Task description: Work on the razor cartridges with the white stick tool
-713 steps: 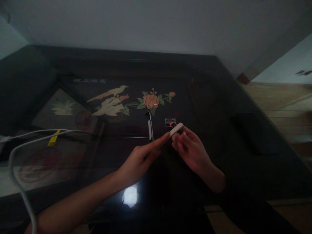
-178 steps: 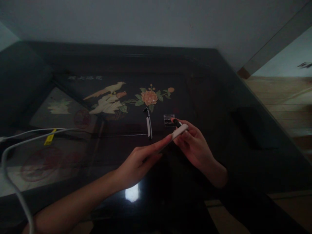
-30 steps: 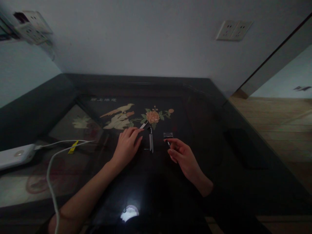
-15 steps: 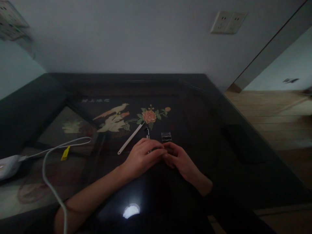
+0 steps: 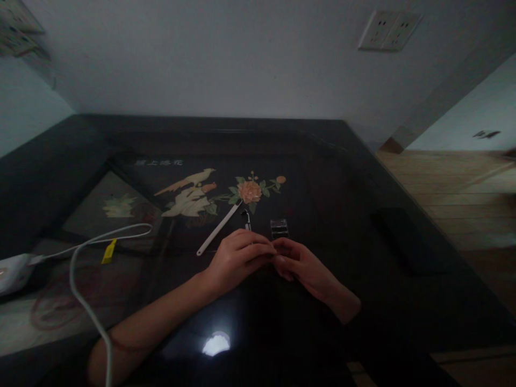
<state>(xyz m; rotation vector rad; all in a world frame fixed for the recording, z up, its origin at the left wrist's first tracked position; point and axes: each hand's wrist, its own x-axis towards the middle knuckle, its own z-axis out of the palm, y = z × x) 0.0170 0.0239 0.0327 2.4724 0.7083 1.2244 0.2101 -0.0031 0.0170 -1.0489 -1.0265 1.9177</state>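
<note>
My left hand [image 5: 242,253] and my right hand [image 5: 300,263] meet fingertip to fingertip low over the dark glossy table [image 5: 322,215]. The fingers of both are closed in a pinch, and whatever lies between them is too small or hidden to make out. Just beyond my right fingertips is a small clear plastic case [image 5: 279,227] with dark strips. A small metal piece with a bent tip [image 5: 247,219] lies past my left hand, its near end covered by my fingers. Left of it rests a long thin pale stick [image 5: 219,229] with a hole at one end.
A white cable [image 5: 83,301] with a yellow tag [image 5: 108,251] loops over the left side, near a white charger-like block [image 5: 15,273]. A dark flat object [image 5: 403,239] lies at right. Behind the table rises a wall with a socket plate [image 5: 389,30].
The view has shifted slightly, so the hands and table items sit a little further right. Both hands stay together at the fingertips, with the fingers barely changed.
</note>
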